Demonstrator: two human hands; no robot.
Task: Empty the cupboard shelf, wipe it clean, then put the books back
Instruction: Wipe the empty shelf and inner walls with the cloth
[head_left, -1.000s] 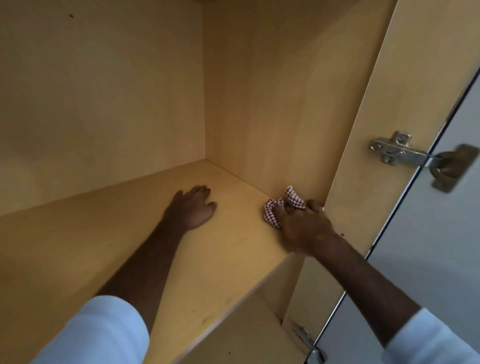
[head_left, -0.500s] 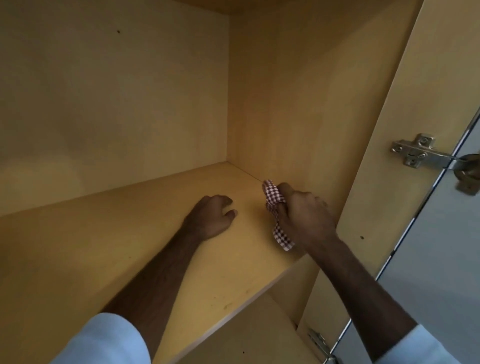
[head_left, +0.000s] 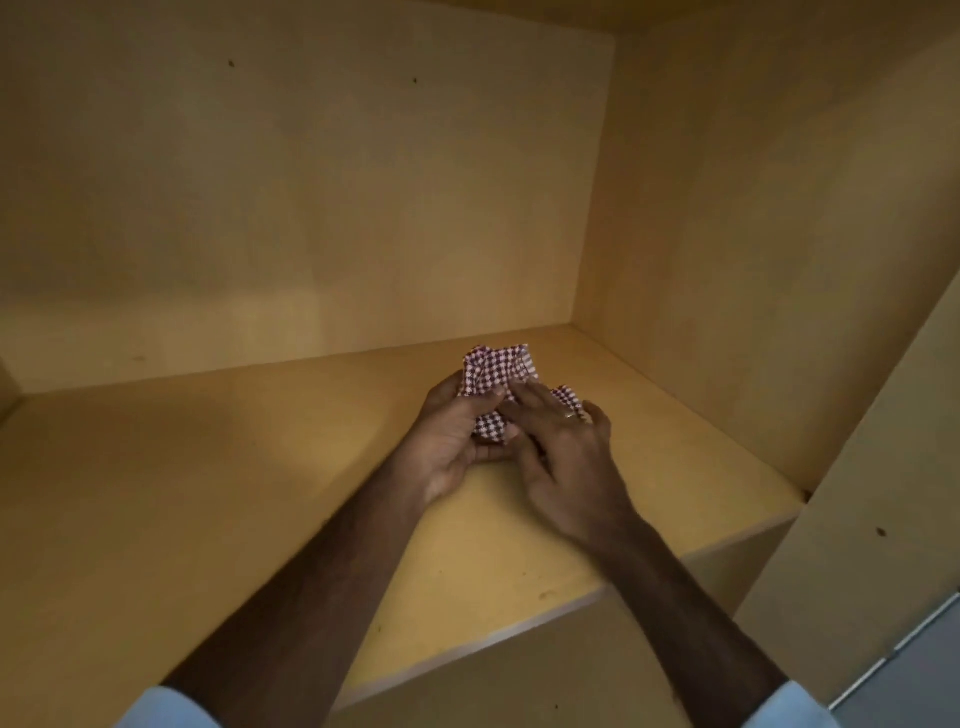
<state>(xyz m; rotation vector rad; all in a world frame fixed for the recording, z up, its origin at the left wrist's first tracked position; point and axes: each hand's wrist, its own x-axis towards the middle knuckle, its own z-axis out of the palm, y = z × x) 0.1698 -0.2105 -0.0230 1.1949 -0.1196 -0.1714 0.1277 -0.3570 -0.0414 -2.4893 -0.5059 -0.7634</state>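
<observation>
Both hands are gripping a crumpled checked cloth (head_left: 491, 382) above the wooden shelf (head_left: 208, 493): the left hand (head_left: 452, 441) is curling its fingers around it, and the right hand (head_left: 563, 452) is pinching its other side. They are working mid-shelf, well apart from the back wall (head_left: 311, 208), the right side wall (head_left: 753, 260) and the front edge (head_left: 498, 631).

You have the cloth (head_left: 493, 376), red-and-white checked and crumpled, bunched between both hands, most of it puffing up beyond your fingertips. The bare wooden shelf (head_left: 208, 493) lies flat below your grip.
</observation>
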